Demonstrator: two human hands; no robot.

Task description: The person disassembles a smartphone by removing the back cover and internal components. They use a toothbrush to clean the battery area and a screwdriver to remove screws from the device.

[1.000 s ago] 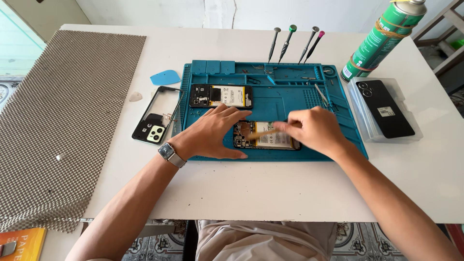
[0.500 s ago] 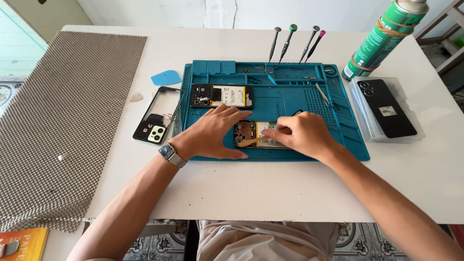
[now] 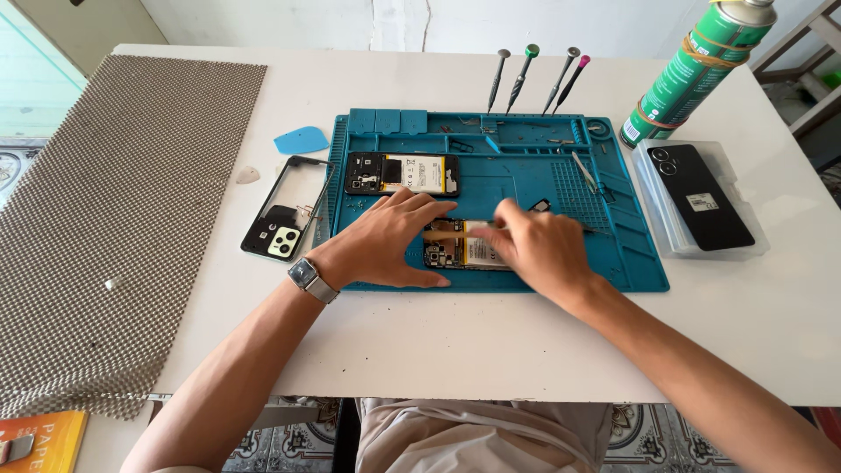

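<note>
The opened phone lies face-down with its back removed near the front edge of the blue repair mat, directly between the two hands; its circuit board and yellowish battery are exposed. The left hand rests flat on the mat at the phone's left end, fingers spread and unclenched, fingertips touching the phone's edge and gripping nothing; a wristwatch sits on that wrist. The right hand covers the phone's right end, fingers bent down onto the battery area; motion blur hides whether they pinch any part, so its grasp cannot be told. Just behind the hands a second opened phone lies on the mat; tweezers lie to the right of it. Left of the mat, on the white table, lie a black phone frame and a blue pick; four screwdrivers stand at the mat's rear edge. At far right are a green spray can and a black phone on a clear tray; a mesh mat covers the table's left side.
</note>
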